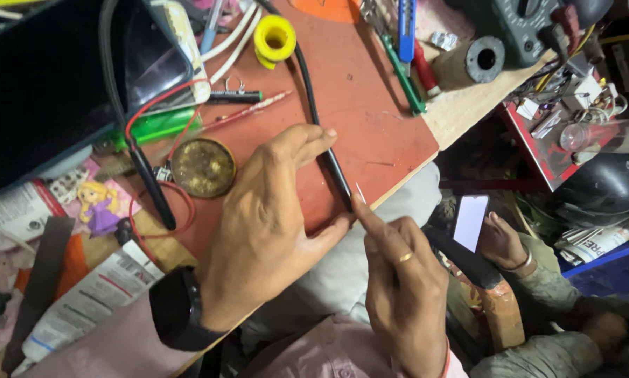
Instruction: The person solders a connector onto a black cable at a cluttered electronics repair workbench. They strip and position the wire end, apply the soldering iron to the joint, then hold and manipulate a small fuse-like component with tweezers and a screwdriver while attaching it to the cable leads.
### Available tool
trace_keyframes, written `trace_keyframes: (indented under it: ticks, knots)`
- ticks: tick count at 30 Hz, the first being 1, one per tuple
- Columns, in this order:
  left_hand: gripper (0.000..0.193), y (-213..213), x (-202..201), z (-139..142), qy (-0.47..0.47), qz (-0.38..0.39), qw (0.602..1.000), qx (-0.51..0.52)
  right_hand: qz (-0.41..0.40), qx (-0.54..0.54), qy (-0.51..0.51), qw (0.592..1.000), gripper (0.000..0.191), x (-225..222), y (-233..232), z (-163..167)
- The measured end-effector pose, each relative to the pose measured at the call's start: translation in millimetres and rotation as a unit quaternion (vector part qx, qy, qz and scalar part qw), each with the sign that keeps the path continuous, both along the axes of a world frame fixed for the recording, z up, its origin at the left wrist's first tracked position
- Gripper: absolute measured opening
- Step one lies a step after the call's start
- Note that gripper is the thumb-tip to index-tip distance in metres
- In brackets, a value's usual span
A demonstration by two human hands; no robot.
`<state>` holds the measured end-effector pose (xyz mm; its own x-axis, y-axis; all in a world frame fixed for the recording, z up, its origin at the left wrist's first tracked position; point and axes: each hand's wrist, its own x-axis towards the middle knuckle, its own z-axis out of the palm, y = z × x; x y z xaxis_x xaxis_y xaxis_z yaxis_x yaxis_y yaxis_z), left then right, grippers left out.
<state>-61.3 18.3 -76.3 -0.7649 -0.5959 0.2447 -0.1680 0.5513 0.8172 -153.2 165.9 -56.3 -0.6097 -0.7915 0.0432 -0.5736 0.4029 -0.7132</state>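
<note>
My left hand (262,224) lies on a red work mat (370,133), with a black watch on its wrist. Its index finger and thumb span the end of a black probe on a cable (328,164), touching it at the top and near the tip. My right hand (402,294), with a ring on one finger, pinches a thin metal pin (360,191) right at the probe's tip, by the mat's front edge.
A round tin of brownish paste (202,166) and red wires lie left of my hand. A yellow spool (274,38), a blue knife (407,28), a green screwdriver (400,70), a multimeter (531,28) and a dark screen (48,84) ring the mat. Another person's hand holds a phone (470,222).
</note>
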Motion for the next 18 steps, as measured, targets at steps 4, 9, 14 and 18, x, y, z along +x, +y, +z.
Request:
trace_keyframes:
  ticks: [4,9,14,18]
  knots:
    - [0.088,-0.3,0.0,-0.4,-0.004,0.005,1.0,-0.011,-0.009,-0.001,-0.007,1.0,0.049,1.9,4.9,-2.7]
    - [0.086,-1.3,1.9,-1.5,0.004,-0.003,1.0,0.001,-0.03,-0.005,-0.007,1.0,0.047,4.7,3.8,-10.7]
    - [0.086,-1.0,-0.3,-1.3,0.006,-0.006,1.0,0.0,-0.021,-0.024,0.005,0.999,0.047,2.7,1.3,-13.5]
    - [0.086,-0.8,-0.6,0.2,-0.002,-0.003,1.0,-0.009,-0.018,-0.02,0.005,1.0,0.049,0.1,1.0,-14.8]
